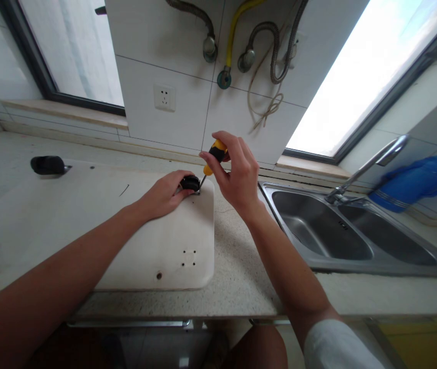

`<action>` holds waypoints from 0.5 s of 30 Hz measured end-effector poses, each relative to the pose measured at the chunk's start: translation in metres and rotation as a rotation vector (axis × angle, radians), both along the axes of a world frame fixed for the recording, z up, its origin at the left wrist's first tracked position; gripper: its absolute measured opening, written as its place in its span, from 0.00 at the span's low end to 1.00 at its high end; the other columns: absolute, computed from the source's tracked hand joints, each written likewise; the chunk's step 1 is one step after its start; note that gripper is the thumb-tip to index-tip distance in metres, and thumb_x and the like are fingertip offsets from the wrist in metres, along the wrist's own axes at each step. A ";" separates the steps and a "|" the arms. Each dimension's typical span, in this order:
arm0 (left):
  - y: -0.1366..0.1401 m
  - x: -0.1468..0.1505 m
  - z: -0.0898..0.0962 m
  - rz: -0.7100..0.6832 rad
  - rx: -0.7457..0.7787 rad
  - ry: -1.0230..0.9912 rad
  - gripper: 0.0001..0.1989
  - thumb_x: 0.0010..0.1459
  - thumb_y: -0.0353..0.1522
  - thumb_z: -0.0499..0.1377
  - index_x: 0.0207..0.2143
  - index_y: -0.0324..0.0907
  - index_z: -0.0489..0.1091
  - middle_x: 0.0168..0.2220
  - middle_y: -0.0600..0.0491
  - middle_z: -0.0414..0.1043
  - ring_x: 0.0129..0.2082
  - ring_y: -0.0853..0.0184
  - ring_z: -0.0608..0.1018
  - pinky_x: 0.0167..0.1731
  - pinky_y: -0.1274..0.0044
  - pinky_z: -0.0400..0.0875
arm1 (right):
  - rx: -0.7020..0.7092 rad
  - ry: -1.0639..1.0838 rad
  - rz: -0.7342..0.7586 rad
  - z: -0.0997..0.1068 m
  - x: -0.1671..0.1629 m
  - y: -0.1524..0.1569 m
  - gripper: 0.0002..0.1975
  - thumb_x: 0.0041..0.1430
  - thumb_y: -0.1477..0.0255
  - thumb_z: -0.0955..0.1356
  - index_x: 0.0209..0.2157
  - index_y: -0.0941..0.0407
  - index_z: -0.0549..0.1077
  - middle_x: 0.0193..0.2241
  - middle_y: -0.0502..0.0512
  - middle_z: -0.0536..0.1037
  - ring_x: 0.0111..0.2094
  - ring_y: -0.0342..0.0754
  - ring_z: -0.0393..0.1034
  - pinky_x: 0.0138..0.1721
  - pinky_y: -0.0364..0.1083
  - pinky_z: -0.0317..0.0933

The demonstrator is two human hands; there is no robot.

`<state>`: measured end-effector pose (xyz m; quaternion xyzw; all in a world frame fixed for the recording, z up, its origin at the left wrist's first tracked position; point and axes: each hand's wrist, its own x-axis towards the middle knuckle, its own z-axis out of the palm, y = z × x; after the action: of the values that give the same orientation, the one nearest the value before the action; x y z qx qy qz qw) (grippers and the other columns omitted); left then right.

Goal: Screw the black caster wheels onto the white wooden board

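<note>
The left hand [166, 197] was pinched on a black caster [190, 183], thumb on the near side and fingers on the far side, at the far right corner of a white board [152, 236]. The right hand [237, 171] was closed around the handle of a yellow-and-black screwdriver [217, 151] – its shaft slanted down to the caster's foot, though whether the tip sat in a screw was too small to tell.

That corner lay just inside the board's rounded right edge. Beyond it a strip of speckled countertop [237, 246] ran to the steel sink [314, 225], leaving room beneath the right forearm. Behind the hands, a narrower strip of counter separated the board from the tiled wall [187, 128]. On the near side, the board stopped a little short of the counter's front edge – four small holes [189, 258] marked its near right corner. Another caster [48, 165] stood well apart, along the far edge toward the left.
</note>
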<state>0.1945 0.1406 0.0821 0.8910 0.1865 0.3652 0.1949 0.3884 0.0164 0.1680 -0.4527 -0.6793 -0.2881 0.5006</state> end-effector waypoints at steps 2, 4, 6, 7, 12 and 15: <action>0.000 0.000 0.000 0.000 0.002 -0.006 0.18 0.71 0.38 0.63 0.60 0.46 0.73 0.56 0.45 0.83 0.55 0.52 0.84 0.60 0.58 0.79 | -0.015 0.013 0.007 0.000 0.000 0.000 0.15 0.80 0.59 0.71 0.60 0.50 0.76 0.46 0.56 0.82 0.42 0.50 0.75 0.48 0.52 0.73; 0.000 0.000 0.000 0.000 0.005 -0.006 0.18 0.71 0.38 0.63 0.60 0.45 0.73 0.56 0.45 0.83 0.55 0.52 0.84 0.60 0.58 0.79 | -0.005 0.025 0.017 0.000 0.000 0.000 0.15 0.79 0.59 0.71 0.60 0.51 0.76 0.46 0.56 0.82 0.42 0.50 0.75 0.48 0.53 0.73; -0.001 0.000 0.000 -0.003 0.004 -0.005 0.18 0.71 0.38 0.63 0.60 0.45 0.73 0.56 0.45 0.83 0.55 0.52 0.84 0.60 0.58 0.79 | 0.018 0.031 0.023 0.000 0.000 -0.001 0.15 0.79 0.60 0.72 0.59 0.52 0.76 0.45 0.56 0.81 0.41 0.50 0.75 0.49 0.53 0.73; -0.001 0.000 0.001 -0.004 0.003 -0.004 0.18 0.71 0.38 0.63 0.60 0.45 0.73 0.56 0.45 0.83 0.55 0.52 0.84 0.60 0.58 0.79 | 0.021 0.031 0.024 0.000 0.000 -0.001 0.15 0.79 0.60 0.72 0.59 0.52 0.76 0.45 0.56 0.81 0.41 0.50 0.75 0.49 0.53 0.73; -0.001 0.000 0.001 0.008 0.002 -0.002 0.18 0.71 0.37 0.63 0.61 0.45 0.73 0.56 0.44 0.83 0.56 0.51 0.84 0.60 0.58 0.78 | -0.027 0.034 0.024 0.000 -0.001 -0.001 0.15 0.79 0.60 0.72 0.60 0.51 0.76 0.46 0.56 0.82 0.43 0.51 0.76 0.49 0.53 0.73; -0.001 0.000 0.000 0.006 0.009 0.000 0.18 0.71 0.38 0.63 0.61 0.45 0.73 0.56 0.44 0.83 0.55 0.51 0.84 0.60 0.57 0.79 | 0.001 0.039 0.034 0.001 -0.002 -0.002 0.15 0.78 0.60 0.72 0.59 0.51 0.76 0.45 0.56 0.81 0.42 0.51 0.76 0.49 0.53 0.74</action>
<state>0.1943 0.1398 0.0822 0.8912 0.1875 0.3667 0.1900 0.3866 0.0141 0.1695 -0.4460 -0.6769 -0.2711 0.5189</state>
